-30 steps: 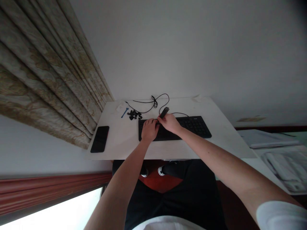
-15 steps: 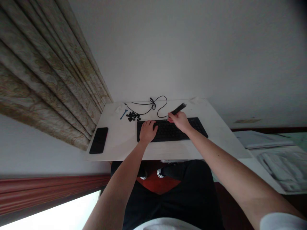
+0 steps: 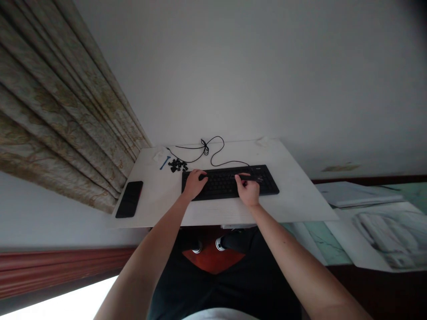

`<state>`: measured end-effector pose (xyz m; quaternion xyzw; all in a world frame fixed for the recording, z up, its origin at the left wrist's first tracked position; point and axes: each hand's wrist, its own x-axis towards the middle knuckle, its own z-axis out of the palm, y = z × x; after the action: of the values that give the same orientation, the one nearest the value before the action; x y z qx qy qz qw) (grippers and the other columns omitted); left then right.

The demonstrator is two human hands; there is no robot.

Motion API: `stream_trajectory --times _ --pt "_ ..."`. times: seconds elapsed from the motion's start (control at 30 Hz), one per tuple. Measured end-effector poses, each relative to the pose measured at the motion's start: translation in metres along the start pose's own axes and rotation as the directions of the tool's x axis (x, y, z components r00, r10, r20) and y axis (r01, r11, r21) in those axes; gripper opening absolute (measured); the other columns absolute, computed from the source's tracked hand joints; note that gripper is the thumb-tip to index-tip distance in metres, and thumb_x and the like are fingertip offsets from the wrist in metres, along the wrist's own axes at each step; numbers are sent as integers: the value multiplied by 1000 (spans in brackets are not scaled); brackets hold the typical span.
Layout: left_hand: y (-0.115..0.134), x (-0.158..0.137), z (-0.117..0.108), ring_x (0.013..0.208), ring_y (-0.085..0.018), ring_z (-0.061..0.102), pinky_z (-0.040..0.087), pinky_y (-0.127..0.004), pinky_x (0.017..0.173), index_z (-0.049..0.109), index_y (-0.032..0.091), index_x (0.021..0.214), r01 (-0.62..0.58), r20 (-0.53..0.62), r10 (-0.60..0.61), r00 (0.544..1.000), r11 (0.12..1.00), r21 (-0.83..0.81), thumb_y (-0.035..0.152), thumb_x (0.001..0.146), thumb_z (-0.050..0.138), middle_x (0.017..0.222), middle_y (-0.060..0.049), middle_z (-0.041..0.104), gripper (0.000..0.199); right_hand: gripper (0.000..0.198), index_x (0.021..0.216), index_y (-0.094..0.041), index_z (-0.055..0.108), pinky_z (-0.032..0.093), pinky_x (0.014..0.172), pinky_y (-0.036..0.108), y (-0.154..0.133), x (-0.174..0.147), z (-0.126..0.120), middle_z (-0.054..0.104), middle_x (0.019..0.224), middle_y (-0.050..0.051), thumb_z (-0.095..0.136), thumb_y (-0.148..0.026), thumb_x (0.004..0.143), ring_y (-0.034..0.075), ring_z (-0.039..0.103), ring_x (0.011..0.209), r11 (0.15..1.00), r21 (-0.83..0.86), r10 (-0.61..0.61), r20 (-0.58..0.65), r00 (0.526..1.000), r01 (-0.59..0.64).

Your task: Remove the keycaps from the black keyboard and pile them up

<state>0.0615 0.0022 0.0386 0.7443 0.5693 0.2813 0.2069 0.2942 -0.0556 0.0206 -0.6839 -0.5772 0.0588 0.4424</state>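
A black keyboard [image 3: 220,188] lies across the white desk. My left hand [image 3: 195,183] is on its left end, with the fingers over the far edge and the thumb on the keys, gripping it. My right hand [image 3: 249,192] is closed around a dark brush-like tool [image 3: 251,178], held low over the right part of the keys. The tool blends with the black keys, so whether its tip touches them is unclear. Left of the keyboard's far corner lies a small heap of loose black keycaps [image 3: 178,165].
A thin blue tool [image 3: 164,162] lies beside the keycaps. The keyboard's black cable [image 3: 204,147] loops along the back of the desk [image 3: 300,206]. A phone [image 3: 130,199] sits at the left edge. A curtain hangs on the left; papers [image 3: 360,194] lie at the right.
My right hand has lowered and turned, bringing the brush-like tool from above the keyboard's far edge down over the keys. My left hand stays at the keyboard's left end. The view has shifted slightly.
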Motion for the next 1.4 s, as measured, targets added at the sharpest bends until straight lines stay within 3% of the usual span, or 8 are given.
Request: stream_trajectory --times 0.3,0.4,0.53,0.63,0.73,0.87,1.13,1.4 --pt "39 1 18 116 -26 62 45 -41 104 67 21 120 -97 35 91 995 963 251 34 94 65 119 -9 70 29 60 100 -12 72 48 68 31 0 0 -1 68 71 10 41 -63 98 22 64 65 1000 5 13 29 999 -13" --pt "45 2 26 114 -26 62 43 -43 104 69 24 113 -143 77 125 989 941 308 28 97 59 117 -8 71 20 59 100 -13 71 48 67 30 0 0 -1 68 70 9 41 -63 98 22 64 65 1000 6 17 23 1000 -17" --pt "42 6 28 109 -24 64 46 -40 101 70 21 110 -162 86 143 986 944 289 18 97 53 112 -8 73 21 60 100 -12 71 47 65 30 2 0 -1 67 69 9 40 -63 98 21 64 63 1000 13 6 14 1000 -6" --pt "31 16 12 107 -21 66 49 -34 99 69 21 115 -106 21 105 994 968 228 16 95 55 113 -7 73 25 62 100 -12 72 47 64 30 2 0 -1 67 67 9 39 -64 98 21 63 62 1000 8 14 18 1000 -14" --pt "10 32 -17 99 -21 68 52 -32 92 69 20 116 25 -54 -14 998 978 209 17 93 58 110 -8 74 25 61 100 -12 72 47 64 30 1 0 -2 67 68 9 40 -65 98 21 63 61 999 24 23 20 1000 -24" --pt "-22 49 -49 91 -20 70 53 -31 89 73 19 104 103 7 -108 994 965 243 15 89 61 99 -7 76 20 62 100 -12 72 47 65 31 1 0 -2 68 68 9 41 -65 98 22 64 63 999 35 19 15 1000 -20" --pt "-47 59 -50 93 -20 69 52 -29 90 74 19 104 47 200 -99 975 967 249 17 88 61 96 -6 77 20 65 97 -12 72 44 61 29 4 1 1 66 64 7 41 -69 97 20 61 58 998 56 -1 -25 1000 2" --pt "-70 72 -64 105 -22 67 49 -31 94 75 23 105 11 239 -117 964 914 405 14 87 61 110 -6 75 25 63 96 -12 72 42 59 29 5 1 2 64 61 6 42 -69 97 19 60 55 998 54 -11 -25 1000 12"
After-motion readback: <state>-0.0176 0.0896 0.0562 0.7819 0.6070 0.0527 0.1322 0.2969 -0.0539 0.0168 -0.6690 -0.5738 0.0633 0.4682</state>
